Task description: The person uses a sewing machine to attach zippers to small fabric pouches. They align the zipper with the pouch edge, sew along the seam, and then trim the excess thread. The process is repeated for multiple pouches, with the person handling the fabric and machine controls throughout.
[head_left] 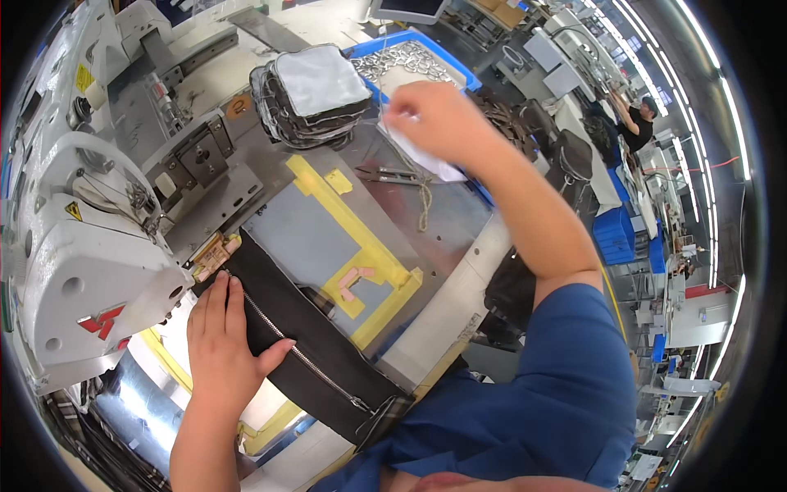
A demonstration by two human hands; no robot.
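Note:
My left hand [225,344] lies with fingers extended and thumb apart on a black fabric strip [318,328] with a silver zipper [287,338], under the white sewing machine head [90,271]. My right hand [430,119] is raised over the back of the worktop, fingers curled; whether it grips anything is hidden. It is beside a thin upright rod or cord and a white sheet [443,168]. Metal snips [385,175] and a looped cord [425,209] lie below it. A stack of grey-topped squarish pieces [316,82] sits to its left.
A blue-rimmed tray [469,78] with metal hardware stands behind my right hand. Yellow tape [344,213] borders plates on the table [434,312]. Dark strips and pieces [566,156] lie to the right. Blue bins [615,230] and a co-worker in black [635,123] are farther right.

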